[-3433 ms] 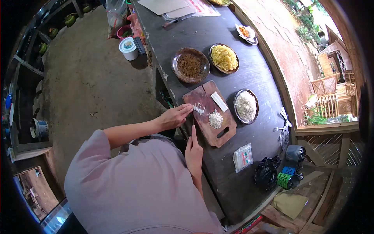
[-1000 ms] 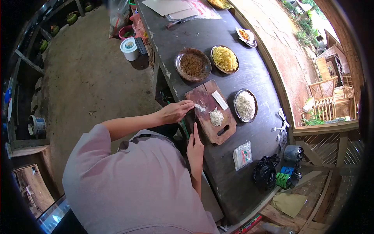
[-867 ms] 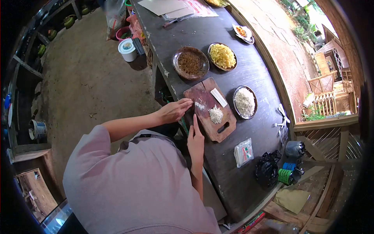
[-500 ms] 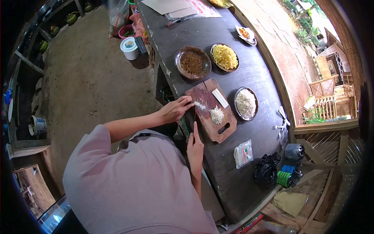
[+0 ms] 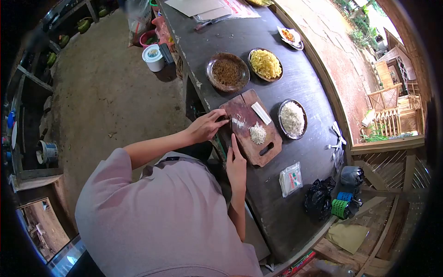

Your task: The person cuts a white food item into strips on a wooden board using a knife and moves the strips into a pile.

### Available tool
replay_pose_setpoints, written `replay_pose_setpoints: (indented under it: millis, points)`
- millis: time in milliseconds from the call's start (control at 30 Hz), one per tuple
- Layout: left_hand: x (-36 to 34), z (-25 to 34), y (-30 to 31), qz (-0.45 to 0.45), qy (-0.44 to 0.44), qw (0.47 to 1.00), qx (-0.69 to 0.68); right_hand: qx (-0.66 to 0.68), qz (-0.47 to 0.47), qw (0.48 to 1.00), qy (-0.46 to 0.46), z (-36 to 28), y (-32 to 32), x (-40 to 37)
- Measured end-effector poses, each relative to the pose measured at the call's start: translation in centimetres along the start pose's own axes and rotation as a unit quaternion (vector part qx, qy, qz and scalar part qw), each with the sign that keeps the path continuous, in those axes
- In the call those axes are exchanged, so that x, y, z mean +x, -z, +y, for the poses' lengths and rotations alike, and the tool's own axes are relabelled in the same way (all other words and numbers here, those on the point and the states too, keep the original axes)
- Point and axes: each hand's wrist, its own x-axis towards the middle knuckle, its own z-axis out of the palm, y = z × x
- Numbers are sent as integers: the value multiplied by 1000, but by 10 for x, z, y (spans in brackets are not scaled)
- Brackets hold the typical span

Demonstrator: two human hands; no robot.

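My left hand point(image 5: 210, 125) is at the near left edge of a wooden cutting board point(image 5: 247, 104), its fingers pinched together beside some thin white slivers point(image 5: 238, 121). Whatever those fingers hold is hidden. My right hand point(image 5: 236, 164) grips a knife, index finger stretched forward along it; the thin blade point(image 5: 231, 125) is seen almost edge-on, close to the left fingertips. Farther over on the board are a small pile of white shreds point(image 5: 258, 133) and a pale, stick-shaped block point(image 5: 261, 113). A bowl of similar white shreds point(image 5: 292, 119) stands just right of the board.
Behind the board stand a dish of brown crumbly stuff point(image 5: 227, 72) and a bowl of yellow pieces point(image 5: 266, 63). A small plate point(image 5: 290, 37), forks point(image 5: 335, 146), a plastic packet point(image 5: 290, 179) and a black bag point(image 5: 318, 199) lie about the dark table point(image 5: 272, 221).
My right hand has shifted slightly up and right with the knife. My left fingers have opened out a little at the board's edge. The view has moved slightly.
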Motion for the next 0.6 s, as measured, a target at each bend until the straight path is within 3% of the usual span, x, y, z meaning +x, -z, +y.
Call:
replay_pose_setpoints:
  millis: [333,500,600]
  points:
    - [2,6,0,25,10,1000,0,27,17,999,-16,7,-7,-24]
    - [1,4,3,18,2,1000,-3,39,49,998,26,7,-9,-12]
    - [2,3,5,21,-1,1000,-5,41,11,999,-6,0,-1,-10]
